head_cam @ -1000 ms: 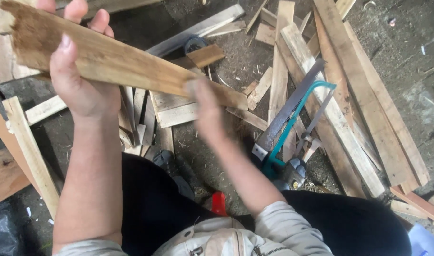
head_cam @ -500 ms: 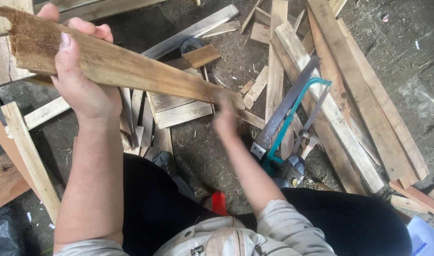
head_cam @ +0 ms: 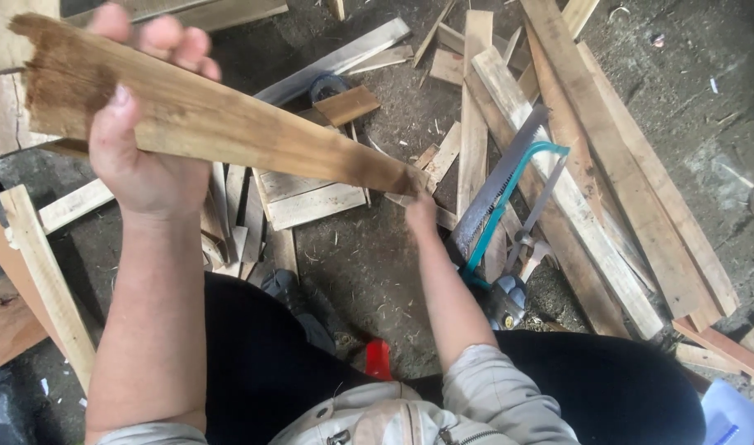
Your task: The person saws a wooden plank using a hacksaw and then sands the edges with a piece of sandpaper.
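My left hand (head_cam: 142,169) is raised and shut around a long rough wooden plank (head_cam: 253,136). The plank has a ragged, splintered upper-left end and slants down to the right. My right hand (head_cam: 420,216) reaches down to the ground just below the plank's lower tip. Its fingers are hidden by that tip, so its grip cannot be made out. It is close to small wood offcuts (head_cam: 439,156) and just left of a bow saw (head_cam: 508,189) with a teal frame lying on the boards.
Long planks (head_cam: 616,165) lie piled at the right. Short boards (head_cam: 311,198) and slats are scattered on the dirt floor ahead of my knees. A red object (head_cam: 378,360) lies between my legs. A light wooden post (head_cam: 43,280) stands at the left.
My right hand left the plank's lower part and dropped toward the ground near the saw. The left hand kept the plank raised, shifting it slightly.
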